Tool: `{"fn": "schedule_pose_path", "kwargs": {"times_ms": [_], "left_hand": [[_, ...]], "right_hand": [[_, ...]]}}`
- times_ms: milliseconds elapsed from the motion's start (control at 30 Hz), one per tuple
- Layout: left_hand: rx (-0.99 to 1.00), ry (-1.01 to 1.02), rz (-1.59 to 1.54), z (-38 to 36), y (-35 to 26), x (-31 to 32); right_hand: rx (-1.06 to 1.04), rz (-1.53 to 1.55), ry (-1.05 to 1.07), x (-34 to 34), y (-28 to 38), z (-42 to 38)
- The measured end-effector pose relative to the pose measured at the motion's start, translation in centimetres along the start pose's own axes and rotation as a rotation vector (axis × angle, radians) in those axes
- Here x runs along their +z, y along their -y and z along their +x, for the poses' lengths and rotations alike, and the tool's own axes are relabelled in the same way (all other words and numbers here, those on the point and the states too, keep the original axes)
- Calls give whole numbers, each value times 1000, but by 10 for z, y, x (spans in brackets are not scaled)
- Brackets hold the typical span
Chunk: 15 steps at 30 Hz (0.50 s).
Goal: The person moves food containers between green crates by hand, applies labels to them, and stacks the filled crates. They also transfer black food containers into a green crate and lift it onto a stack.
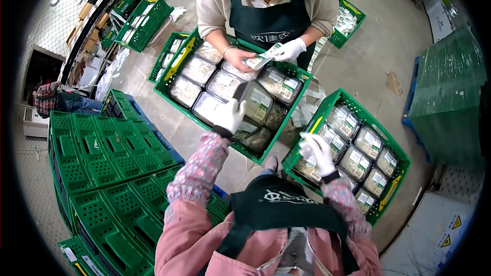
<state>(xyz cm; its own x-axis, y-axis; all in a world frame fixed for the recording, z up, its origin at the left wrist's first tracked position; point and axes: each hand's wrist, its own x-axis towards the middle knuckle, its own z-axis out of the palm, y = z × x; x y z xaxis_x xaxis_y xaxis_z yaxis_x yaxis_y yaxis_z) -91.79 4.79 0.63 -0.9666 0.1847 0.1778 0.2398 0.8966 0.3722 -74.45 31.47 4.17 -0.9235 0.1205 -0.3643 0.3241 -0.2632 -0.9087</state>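
My gloved left hand (230,116) is closed on the edge of a clear plastic food pack (259,103), which is tilted up over the middle green crate (176,103). Pale packs (198,70) sit in rows in that crate, and a labelled pack (280,85) lies at its right side. My gloved right hand (318,152) hovers by the left side of the right-hand green crate (391,145), its fingers bent and somewhat apart with nothing visible in them. Labelled packs (355,162) fill this crate, partly hidden under my hand and sleeve.
Opposite me a person in a dark apron (270,15) holds labels (261,60) in their hands. Stacked green crates (115,158) stand at the left. A wrapped green stack (447,97) stands at the right. Another person (66,99) bends at the far left.
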Motion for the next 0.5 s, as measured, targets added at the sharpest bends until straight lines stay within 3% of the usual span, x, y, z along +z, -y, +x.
{"fn": "schedule_pose_path", "kwargs": {"times_ms": [67,133,167,200,233,267,300,367,500], "left_hand": [[157,-313,55,-2,-1,-52],[59,-339,-177,-11,-11,-108],[8,-284,-209,-19,-13,-135],[2,-260,-149,-29,-5,-151],[-44,-244,-141,-39,-3,-166],[-10,-298,-179,-44,-11,-181],[-31,-250,-61,-56,-1,-192],[-14,-233,-39,-75,8,-208],[-41,-192,-97,-85,5,-221]], "right_hand": [[104,378,61,35,-4,44],[308,710,118,68,-37,101],[378,894,56,85,-58,134],[420,984,-210,94,-98,181],[577,835,-354,99,-86,205],[449,916,-523,101,-128,249],[518,968,-616,99,-132,267],[484,1026,-523,102,-132,268],[373,930,-645,120,-114,248]]}}
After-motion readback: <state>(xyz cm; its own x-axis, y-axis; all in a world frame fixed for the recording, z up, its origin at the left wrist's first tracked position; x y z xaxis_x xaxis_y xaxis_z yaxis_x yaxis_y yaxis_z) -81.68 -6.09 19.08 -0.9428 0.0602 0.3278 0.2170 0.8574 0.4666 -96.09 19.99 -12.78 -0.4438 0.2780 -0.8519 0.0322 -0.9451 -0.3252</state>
